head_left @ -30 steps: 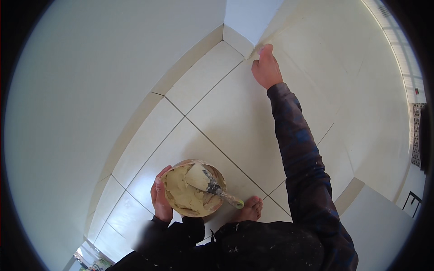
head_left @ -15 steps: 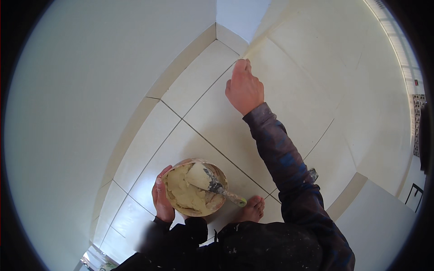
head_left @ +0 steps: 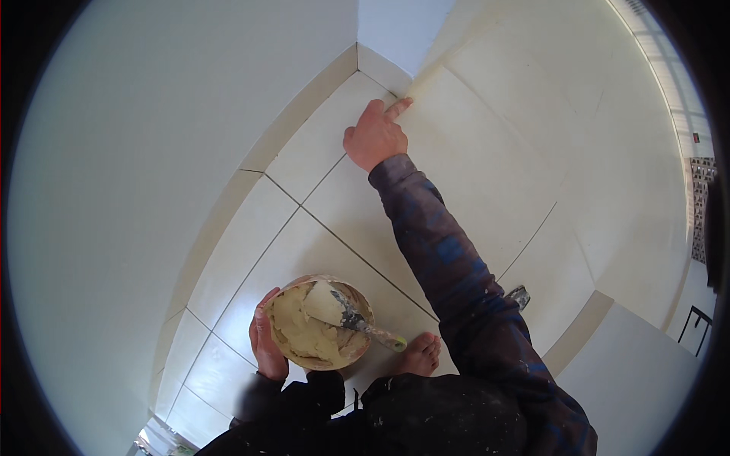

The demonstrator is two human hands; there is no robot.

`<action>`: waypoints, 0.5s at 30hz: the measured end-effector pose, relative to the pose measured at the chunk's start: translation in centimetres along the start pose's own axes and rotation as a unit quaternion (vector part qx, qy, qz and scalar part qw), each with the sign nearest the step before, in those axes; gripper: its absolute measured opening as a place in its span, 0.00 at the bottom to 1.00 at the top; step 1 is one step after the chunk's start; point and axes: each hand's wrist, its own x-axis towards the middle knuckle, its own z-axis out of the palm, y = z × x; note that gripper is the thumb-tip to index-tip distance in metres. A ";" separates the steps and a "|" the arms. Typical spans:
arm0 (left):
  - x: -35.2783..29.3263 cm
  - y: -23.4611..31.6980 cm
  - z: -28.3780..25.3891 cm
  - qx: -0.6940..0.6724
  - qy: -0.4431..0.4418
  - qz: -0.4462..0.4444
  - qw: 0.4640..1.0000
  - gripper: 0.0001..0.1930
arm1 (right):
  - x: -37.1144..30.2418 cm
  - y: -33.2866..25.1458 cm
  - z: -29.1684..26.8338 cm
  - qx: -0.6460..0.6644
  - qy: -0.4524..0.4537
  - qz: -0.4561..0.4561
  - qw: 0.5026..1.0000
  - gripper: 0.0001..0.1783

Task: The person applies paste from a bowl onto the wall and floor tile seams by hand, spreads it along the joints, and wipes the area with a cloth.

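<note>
Steadying, I judge, the round, cream, paste-smeared bucket [head_left: 359, 343] near a bare foot [head_left: 422, 355], my left hand [head_left: 268, 343] cups its left side, finger closure hidden. The paste-coated scraper [head_left: 353, 319] lies handle over rim, presumably for reach. My right hand [head_left: 378, 135] extends its index finger near beige skirting [head_left: 382, 71]; I cannot tell whether anything is pinched.

The floor [head_left: 304, 251] has big, shiny, cream tiles [head_left: 312, 125] with dark lines [head_left: 370, 262] between them. A plain, pale wall [head_left: 167, 152] goes up on the left, with a tan strip [head_left: 262, 144] along its bottom. Light [head_left: 205, 361] shines on the tiles at lower left.
</note>
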 end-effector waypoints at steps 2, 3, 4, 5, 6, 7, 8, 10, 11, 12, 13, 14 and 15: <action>-0.9 0.2 0.7 0.004 0.007 0.001 1.000 0.36 | 0.5 -1.4 0.4 0.000 -0.052 0.051 0.997 0.23; -1.3 0.3 1.1 0.007 0.010 0.003 1.000 0.36 | 0.5 -2.0 0.1 -0.010 -0.076 0.064 0.995 0.23; -1.6 0.3 1.5 0.007 0.008 0.003 1.000 0.36 | 0.5 -2.1 0.2 -0.010 -0.074 0.065 0.995 0.23; -1.9 0.3 1.8 0.003 0.010 0.000 1.000 0.37 | 0.4 -2.2 0.4 -0.022 -0.073 0.065 0.995 0.23; -2.1 0.3 2.1 -0.002 0.013 -0.003 1.000 0.37 | 0.3 -2.1 0.4 -0.034 -0.071 0.066 0.995 0.24; -2.3 0.5 2.0 -0.001 0.012 -0.002 1.000 0.37 | 0.0 -2.2 0.6 -0.033 -0.071 0.066 0.995 0.24; -2.5 0.6 1.9 -0.001 0.009 0.000 1.000 0.37 | -0.7 -2.3 0.9 -0.045 -0.076 0.030 0.996 0.23; -2.8 1.0 1.2 0.001 0.010 0.004 1.000 0.37 | -2.1 -3.0 0.7 -0.053 -0.084 -0.008 0.995 0.22; -2.8 1.2 0.9 0.002 0.010 0.002 1.000 0.37 | -3.0 -3.5 -0.3 -0.049 -0.081 -0.044 0.995 0.19; -2.9 1.5 0.5 0.003 0.011 0.001 1.000 0.36 | -3.6 -3.8 -1.0 -0.044 -0.078 -0.080 0.993 0.16; -3.1 1.7 0.5 0.001 0.010 0.001 1.000 0.36 | -3.8 -2.9 -2.0 -0.046 -0.076 -0.081 0.993 0.16; -3.3 1.8 0.5 -0.001 0.005 0.003 1.000 0.36 | -3.9 -1.4 -2.9 0.028 -0.047 -0.098 0.994 0.14; -3.4 1.9 0.1 -0.001 0.003 0.005 1.000 0.36 | -3.9 0.0 -3.8 0.106 -0.020 -0.115 0.988 0.12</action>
